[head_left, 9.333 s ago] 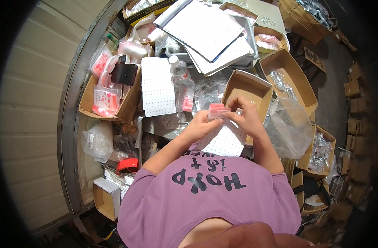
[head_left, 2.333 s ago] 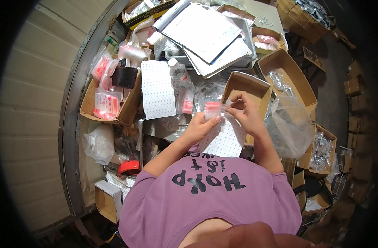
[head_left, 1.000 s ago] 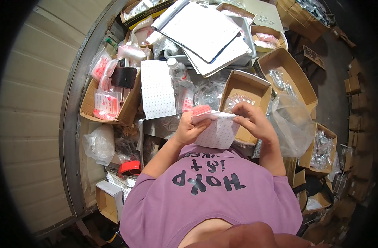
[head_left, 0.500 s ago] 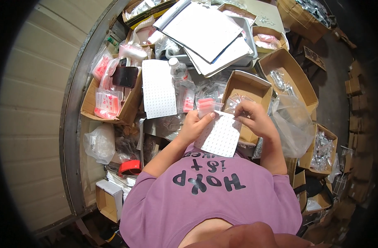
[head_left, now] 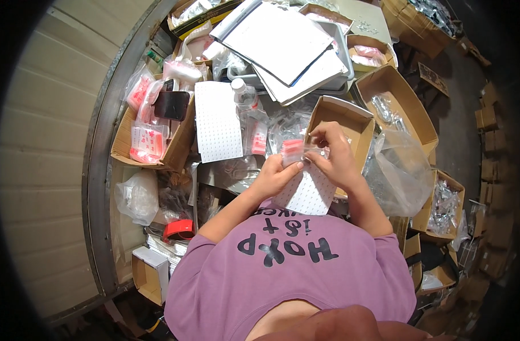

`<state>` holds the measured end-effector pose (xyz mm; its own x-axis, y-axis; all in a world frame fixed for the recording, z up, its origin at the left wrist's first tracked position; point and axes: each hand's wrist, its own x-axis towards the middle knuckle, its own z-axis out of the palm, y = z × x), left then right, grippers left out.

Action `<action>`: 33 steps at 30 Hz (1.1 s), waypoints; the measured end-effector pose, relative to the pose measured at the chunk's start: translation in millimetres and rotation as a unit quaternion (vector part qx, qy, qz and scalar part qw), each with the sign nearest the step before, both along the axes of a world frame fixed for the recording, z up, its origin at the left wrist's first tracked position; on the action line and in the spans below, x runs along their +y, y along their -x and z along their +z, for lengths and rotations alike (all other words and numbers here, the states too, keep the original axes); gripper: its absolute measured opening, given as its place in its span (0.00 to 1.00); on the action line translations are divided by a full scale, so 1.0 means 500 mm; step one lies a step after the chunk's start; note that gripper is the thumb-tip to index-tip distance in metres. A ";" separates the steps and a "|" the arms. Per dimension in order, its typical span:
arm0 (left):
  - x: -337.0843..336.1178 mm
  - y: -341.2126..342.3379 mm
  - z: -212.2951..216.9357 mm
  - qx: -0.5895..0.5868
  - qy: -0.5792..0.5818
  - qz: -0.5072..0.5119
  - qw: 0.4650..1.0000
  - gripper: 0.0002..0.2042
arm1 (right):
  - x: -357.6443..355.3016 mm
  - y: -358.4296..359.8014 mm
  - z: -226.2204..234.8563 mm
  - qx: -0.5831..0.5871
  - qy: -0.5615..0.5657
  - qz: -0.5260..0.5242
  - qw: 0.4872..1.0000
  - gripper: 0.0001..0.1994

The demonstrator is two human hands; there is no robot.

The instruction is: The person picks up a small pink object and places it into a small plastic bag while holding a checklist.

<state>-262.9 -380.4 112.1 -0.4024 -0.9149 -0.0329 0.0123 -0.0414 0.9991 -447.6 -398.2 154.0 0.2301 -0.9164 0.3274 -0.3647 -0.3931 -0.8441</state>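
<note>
My left hand (head_left: 276, 176) and my right hand (head_left: 334, 154) meet in front of my chest, both pinching a small clear zip bag with a red top strip (head_left: 295, 149). A white sheet of small dotted labels (head_left: 309, 191) lies under my hands, against my purple shirt. Just beyond the hands stands an open cardboard box (head_left: 351, 126).
A second white label sheet (head_left: 217, 128) lies ahead on the left. A cardboard box of red-topped bags (head_left: 149, 142) sits far left. White papers on a grey tray (head_left: 288, 45) lie at the top. More boxes (head_left: 399, 102) and a clear plastic bag (head_left: 399, 170) stand right. A red tape roll (head_left: 177, 229) lies lower left.
The small bag has stayed between both hands. The label sheet has tilted and dropped slightly lower against my chest than a second ago; my right hand has come back onto the bag.
</note>
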 end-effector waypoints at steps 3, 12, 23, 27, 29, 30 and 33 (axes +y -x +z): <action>0.002 0.008 0.020 0.028 -0.036 -0.015 0.999 0.12 | 0.001 0.008 -0.004 -0.092 -0.134 0.022 0.986 0.19; -0.008 -0.013 0.013 -0.006 -0.142 -0.045 0.989 0.14 | -0.024 0.049 -0.012 0.154 0.126 -0.161 0.967 0.14; -0.009 0.011 0.016 -0.017 -0.042 -0.028 0.999 0.11 | 0.013 -0.015 -0.008 0.038 -0.041 0.001 0.998 0.12; -0.008 0.006 0.022 -0.039 -0.051 -0.044 0.997 0.11 | -0.003 0.002 -0.010 -0.005 -0.083 -0.036 0.996 0.15; -0.006 0.017 0.022 -0.020 -0.017 -0.022 0.999 0.12 | -0.003 0.008 0.000 -0.060 -0.158 0.002 0.986 0.14; -0.005 0.021 0.022 -0.002 0.017 0.000 1.000 0.12 | -0.004 0.010 -0.006 -0.059 -0.158 0.001 0.986 0.14; -0.006 0.019 0.017 -0.010 0.001 -0.011 1.000 0.12 | -0.004 0.012 -0.022 -0.135 -0.205 0.030 0.969 0.14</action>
